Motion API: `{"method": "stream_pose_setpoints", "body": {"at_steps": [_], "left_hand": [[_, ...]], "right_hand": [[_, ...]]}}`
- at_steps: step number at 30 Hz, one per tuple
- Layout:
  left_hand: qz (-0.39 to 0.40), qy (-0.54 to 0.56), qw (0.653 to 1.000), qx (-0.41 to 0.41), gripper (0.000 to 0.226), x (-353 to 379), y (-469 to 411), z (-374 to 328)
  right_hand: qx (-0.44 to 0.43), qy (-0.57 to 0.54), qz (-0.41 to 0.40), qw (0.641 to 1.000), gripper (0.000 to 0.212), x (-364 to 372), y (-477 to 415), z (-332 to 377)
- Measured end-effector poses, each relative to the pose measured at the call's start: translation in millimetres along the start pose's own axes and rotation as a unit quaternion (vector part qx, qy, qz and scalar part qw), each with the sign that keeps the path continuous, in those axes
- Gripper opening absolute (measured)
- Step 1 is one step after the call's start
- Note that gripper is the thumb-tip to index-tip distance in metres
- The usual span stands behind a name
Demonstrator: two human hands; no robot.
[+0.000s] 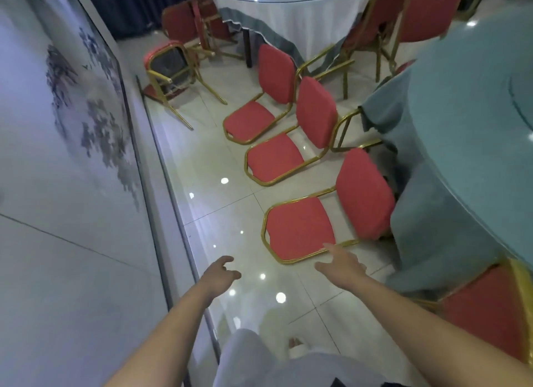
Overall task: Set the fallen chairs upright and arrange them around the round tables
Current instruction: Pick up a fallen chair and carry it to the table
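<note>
The nearest fallen chair (300, 228) lies on its back on the floor (230, 213), left of the teal table (461, 112). Your right hand (341, 264), spread and empty, is at its gold rim (302, 257); your left hand (220, 271) is loosely curled, empty. Grip its 2 rim sides, lift evenly.

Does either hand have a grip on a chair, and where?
Nothing is held. The left hand is open above the floor; the right hand, fingers spread, is at the seat frame of the nearest fallen chair, not curled round it.

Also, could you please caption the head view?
Left hand and right hand reach toward the nearest fallen red chair.
</note>
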State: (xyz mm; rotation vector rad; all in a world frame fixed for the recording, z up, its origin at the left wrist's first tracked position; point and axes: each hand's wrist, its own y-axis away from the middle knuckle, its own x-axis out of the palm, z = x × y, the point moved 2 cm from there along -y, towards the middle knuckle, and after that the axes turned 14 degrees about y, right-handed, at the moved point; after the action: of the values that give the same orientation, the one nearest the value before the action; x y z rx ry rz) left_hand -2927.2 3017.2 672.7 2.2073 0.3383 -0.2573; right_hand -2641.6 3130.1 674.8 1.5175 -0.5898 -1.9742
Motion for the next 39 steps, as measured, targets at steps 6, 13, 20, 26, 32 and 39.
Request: {"method": "stream_pose_setpoints", "body": {"at_steps": [6, 13, 20, 26, 32, 39], "left_hand": [[0.062, -0.035, 0.997, 0.007, 0.057, -53, -116, -62], [0.136, -0.158, 0.976, 0.056, 0.048, -112, -257, -180], [0.218, -0.31, 0.921, 0.086, 0.046, -119, -324, -281], [0.289, -0.398, 0.859, 0.142, 0.047, -76, -343, -349], [0.316, -0.487, 0.797, 0.169, 0.053, -58, -365, -386], [0.297, -0.572, 0.745, 0.17, 0.065, -40, -438, -410]], "right_hand": [[0.056, -0.051, -0.009, 0.997, 0.068, -32, -86, 48], [0.254, -0.159, -0.016, 0.954, 0.069, -31, -128, 78], [0.372, -0.263, -0.048, 0.889, 0.069, -35, -113, 133], [0.441, -0.351, -0.063, 0.824, 0.068, -8, -106, 138], [0.469, -0.407, -0.045, 0.782, 0.071, 26, -136, 137], [0.503, -0.424, -0.03, 0.752, 0.067, 21, -170, 162]]}}
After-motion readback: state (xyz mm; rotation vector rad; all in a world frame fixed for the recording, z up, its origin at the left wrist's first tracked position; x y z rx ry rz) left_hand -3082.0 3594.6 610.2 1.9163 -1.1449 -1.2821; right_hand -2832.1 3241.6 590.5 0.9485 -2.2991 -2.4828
